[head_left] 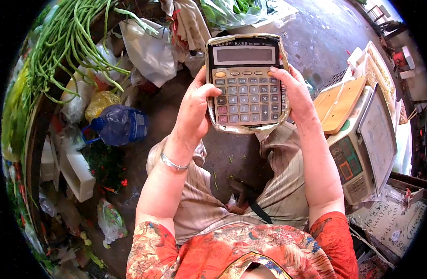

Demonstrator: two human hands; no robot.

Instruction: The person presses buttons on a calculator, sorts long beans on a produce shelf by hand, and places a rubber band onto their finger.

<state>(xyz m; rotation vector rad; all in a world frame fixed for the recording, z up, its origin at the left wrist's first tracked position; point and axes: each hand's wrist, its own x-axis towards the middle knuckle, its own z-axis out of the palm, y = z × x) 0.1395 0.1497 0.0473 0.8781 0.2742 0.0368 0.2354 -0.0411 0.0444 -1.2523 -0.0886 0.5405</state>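
Note:
A large calculator [248,100] with a blank grey display is held upright, face toward the camera, in front of the knees. Worn tape or wrapping runs round its edges. My left hand [195,104] grips its left side, the thumb by the upper left keys. On the right side my right hand [297,93] holds the edge, with the thumb at the top right key and the other fingers behind, mostly hidden. A metal bracelet [174,162] circles the left wrist.
Long green beans [78,42] hang at the upper left. Below them lie plastic bags [148,51] and a blue plastic jug [120,125]. At the right stands a weighing scale [355,158], beside a wooden board [339,104]. Bagged greens [234,13] lie at the top.

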